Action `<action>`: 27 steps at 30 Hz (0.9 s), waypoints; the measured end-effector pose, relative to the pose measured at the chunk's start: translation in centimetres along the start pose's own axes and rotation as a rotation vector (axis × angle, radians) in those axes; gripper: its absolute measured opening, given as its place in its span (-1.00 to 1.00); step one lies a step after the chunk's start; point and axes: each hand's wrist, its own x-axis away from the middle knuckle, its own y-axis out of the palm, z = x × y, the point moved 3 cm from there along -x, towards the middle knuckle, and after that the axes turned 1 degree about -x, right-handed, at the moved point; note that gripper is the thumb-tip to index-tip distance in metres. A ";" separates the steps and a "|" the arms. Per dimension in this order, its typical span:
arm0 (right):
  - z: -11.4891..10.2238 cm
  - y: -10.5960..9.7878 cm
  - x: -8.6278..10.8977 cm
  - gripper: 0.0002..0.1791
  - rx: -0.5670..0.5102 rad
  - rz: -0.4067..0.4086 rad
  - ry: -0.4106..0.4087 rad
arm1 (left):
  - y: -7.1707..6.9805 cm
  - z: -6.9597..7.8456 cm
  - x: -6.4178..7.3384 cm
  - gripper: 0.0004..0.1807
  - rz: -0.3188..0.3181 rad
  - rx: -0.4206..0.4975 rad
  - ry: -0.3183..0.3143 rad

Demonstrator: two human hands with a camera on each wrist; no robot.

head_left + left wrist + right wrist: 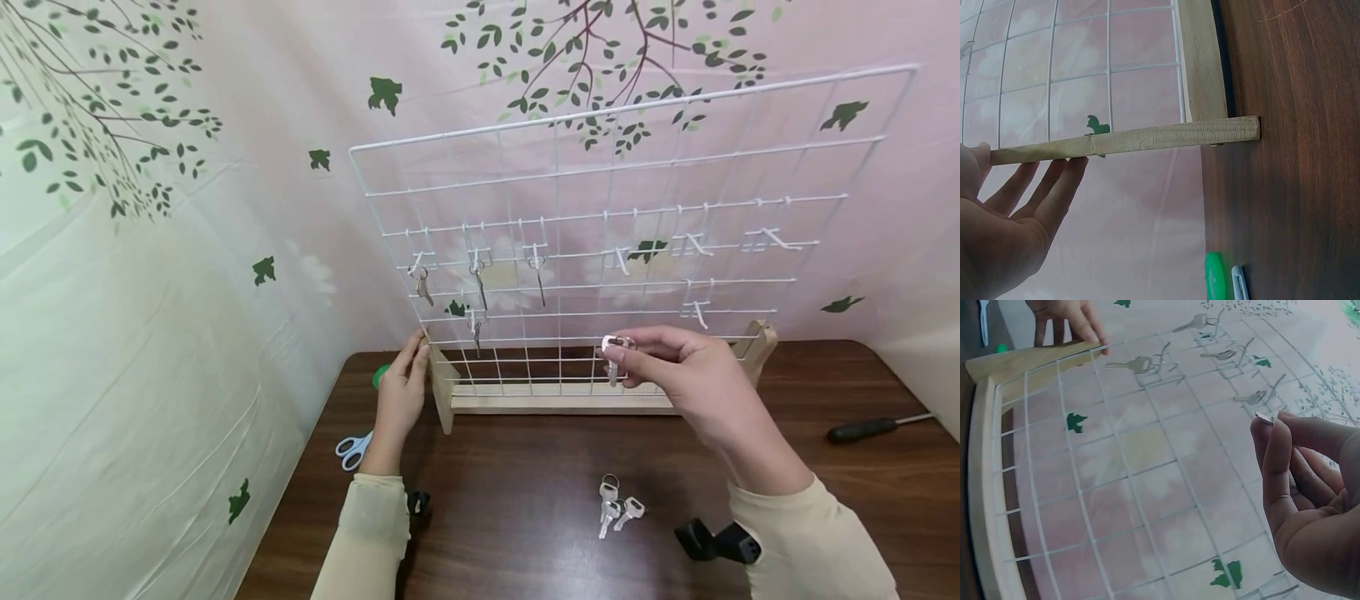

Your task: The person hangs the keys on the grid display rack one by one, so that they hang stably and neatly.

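"What's nearest?"

"Loose keys (609, 510) on the counter (510, 521); only the head view shows them. Farther, the right grip (693, 371) pinches a held key (608, 342) before the white grid (558, 218); the right wrist view shows just a metal sliver."

"And the left?"

"The left grip (402, 383) clasps the wooden stand (443, 390) at its left end; the left wrist view shows thumb and fingers on opposite faces."

"Beyond?"

"Hung keys (480, 279) on hooks, left on the grid."

"Surface and room?"

"Dark, glossy wood grain; scissors (350, 452) left, a screwdriver (862, 430) right. On the far side, pale cloth (292, 75) printed with leafy branches."
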 end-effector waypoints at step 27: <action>-4.4 -2.1 -3.3 -0.74 -0.356 -0.086 -0.066 | 0.1 0.2 0.5 -0.47 0.001 0.000 -0.012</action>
